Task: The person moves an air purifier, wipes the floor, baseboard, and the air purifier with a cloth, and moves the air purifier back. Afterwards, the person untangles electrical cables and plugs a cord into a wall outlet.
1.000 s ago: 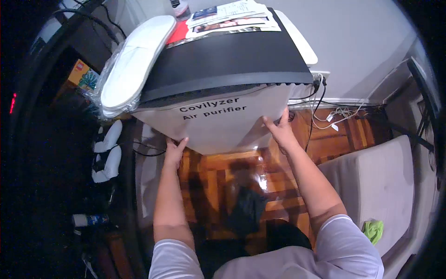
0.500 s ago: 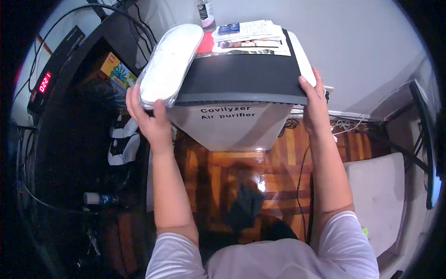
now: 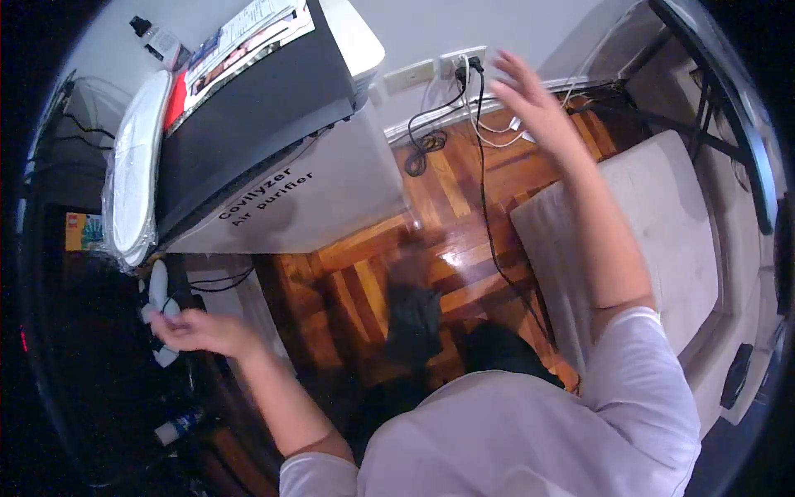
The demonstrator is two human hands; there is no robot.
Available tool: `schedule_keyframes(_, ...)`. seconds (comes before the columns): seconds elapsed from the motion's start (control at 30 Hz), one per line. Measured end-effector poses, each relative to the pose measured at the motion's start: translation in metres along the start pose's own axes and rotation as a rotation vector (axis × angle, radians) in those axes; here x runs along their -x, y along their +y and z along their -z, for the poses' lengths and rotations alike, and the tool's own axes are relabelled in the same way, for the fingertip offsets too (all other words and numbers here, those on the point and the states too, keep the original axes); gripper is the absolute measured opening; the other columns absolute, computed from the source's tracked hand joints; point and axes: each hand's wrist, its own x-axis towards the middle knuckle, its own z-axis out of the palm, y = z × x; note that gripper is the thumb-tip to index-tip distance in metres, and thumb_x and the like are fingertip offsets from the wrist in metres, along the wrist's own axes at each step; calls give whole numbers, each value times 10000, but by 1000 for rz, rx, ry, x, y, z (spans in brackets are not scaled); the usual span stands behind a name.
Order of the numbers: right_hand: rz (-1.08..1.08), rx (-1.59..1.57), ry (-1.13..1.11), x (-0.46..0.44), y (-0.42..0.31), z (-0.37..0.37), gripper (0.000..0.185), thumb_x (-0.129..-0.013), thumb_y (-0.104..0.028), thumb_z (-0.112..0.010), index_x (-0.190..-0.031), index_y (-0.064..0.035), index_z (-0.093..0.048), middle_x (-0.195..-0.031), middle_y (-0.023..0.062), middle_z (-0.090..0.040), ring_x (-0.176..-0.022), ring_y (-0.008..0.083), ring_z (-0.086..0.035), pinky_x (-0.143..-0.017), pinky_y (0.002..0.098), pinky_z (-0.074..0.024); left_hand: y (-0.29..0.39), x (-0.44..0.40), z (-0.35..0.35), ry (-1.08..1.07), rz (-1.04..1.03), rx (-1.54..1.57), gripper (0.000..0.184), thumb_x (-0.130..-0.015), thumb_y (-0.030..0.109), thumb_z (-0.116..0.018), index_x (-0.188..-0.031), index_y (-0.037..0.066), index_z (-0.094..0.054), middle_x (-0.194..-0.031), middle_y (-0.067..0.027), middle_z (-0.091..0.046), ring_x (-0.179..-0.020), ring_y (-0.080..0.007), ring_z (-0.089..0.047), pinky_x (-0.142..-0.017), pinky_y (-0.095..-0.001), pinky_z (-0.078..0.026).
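Observation:
My left hand is off the appliance, palm turned up with loosely bent fingers and nothing visible in it. Just behind its fingertips is a white game controller-like object on the dark shelf. My right hand hangs in the air near the wall, fingers apart and slightly blurred. The power outlet with plugged-in cords is to its left. Neither hand touches the white air purifier, which has a black top. Plastic-wrapped white slippers and a stack of papers lie on that top.
A small bottle stands behind the purifier. Black cord runs across the wooden floor. A light padded seat is at right. The dark shelf at left holds a yellow LEGO box and a white-and-blue canister.
Both hands have let go of the purifier's top edges: the left moved down and left, the right up and away. My view has turned right, so the purifier appears farther left and tilted.

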Motion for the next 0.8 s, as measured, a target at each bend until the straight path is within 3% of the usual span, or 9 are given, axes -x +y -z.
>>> schedule_keyframes(0.07,-143,610,-41,17,66,76,457,-791,-288,-601,-1153,-31,-490,-1088,143,-560,-1060,237,-506,-843,303,-426,-22,77,9,-282,-31,-77,473,-849,198,-495,-1212,-19,-283,-1229,-186,-331,-1150,-302,-327,-982,-409,-253)
schedule_keyframes(0.1,-45,840,-200,38,73,95,397,-811,-369,-540,-1059,-60,-573,-1000,138,-601,-988,265,-543,-869,368,-399,-16,109,12,-497,78,-50,419,-829,163,-524,-1163,-19,-349,-1205,-180,-355,-1135,-314,-341,-975,-429,-260)
schedule_keyframes(0.17,-415,1228,-446,77,88,108,385,-831,-407,-478,-1000,-92,-620,-988,125,-602,-984,252,-538,-948,410,-296,13,157,10,-867,158,178,300,-802,128,-557,-1067,16,-474,-1172,-172,-408,-1122,-315,-372,-952,-392,-303)
schedule_keyframes(0.2,-342,1303,-366,84,93,112,491,-827,-508,-396,-896,-98,-658,-917,122,-622,-958,256,-541,-966,425,-243,23,177,8,-1036,136,192,234,-793,103,-563,-1011,27,-524,-1155,-160,-446,-1110,-302,-404,-932,-365,-335)
schedule_keyframes(0.33,-498,1295,-433,83,93,119,541,-830,-522,-356,-828,-77,-662,-858,144,-623,-887,281,-556,-861,395,-342,88,203,-12,-1531,199,408,223,-770,93,-583,-987,45,-571,-1139,-140,-487,-1075,-295,-459,-931,-354,-350)
schedule_keyframes(0.43,-341,1245,-347,88,90,123,567,-829,-524,-342,-801,-58,-663,-836,144,-626,-847,302,-566,-842,407,-358,121,198,-33,-1705,89,430,237,-773,123,-584,-999,52,-570,-1170,-136,-472,-1103,-291,-438,-944,-356,-340)
schedule_keyframes(0.53,-431,1188,-312,92,89,124,597,-818,-531,-346,-733,-31,-661,-788,147,-628,-824,307,-573,-856,415,-354,140,212,-57,-1722,48,516,265,-772,152,-590,-1018,56,-567,-1197,-141,-451,-1130,-298,-412,-955,-361,-326)
schedule_keyframes(0.7,-425,1157,-275,114,91,134,582,-819,-516,-348,-708,-40,-663,-760,137,-630,-824,299,-574,-862,401,-357,203,237,-100,-1798,-52,667,662,-748,213,-635,-1292,49,-296,-1336,-185,-280,-1234,-328,-279,-1007,-386,-244)
schedule_keyframes(0.8,-397,1125,-292,126,97,136,537,-834,-463,-356,-671,-50,-659,-743,128,-630,-824,272,-577,-873,379,-354,237,248,-126,-1797,-90,735,784,-728,257,-660,-1332,52,-204,-1355,-207,-230,-1251,-338,-247,-1013,-386,-233)
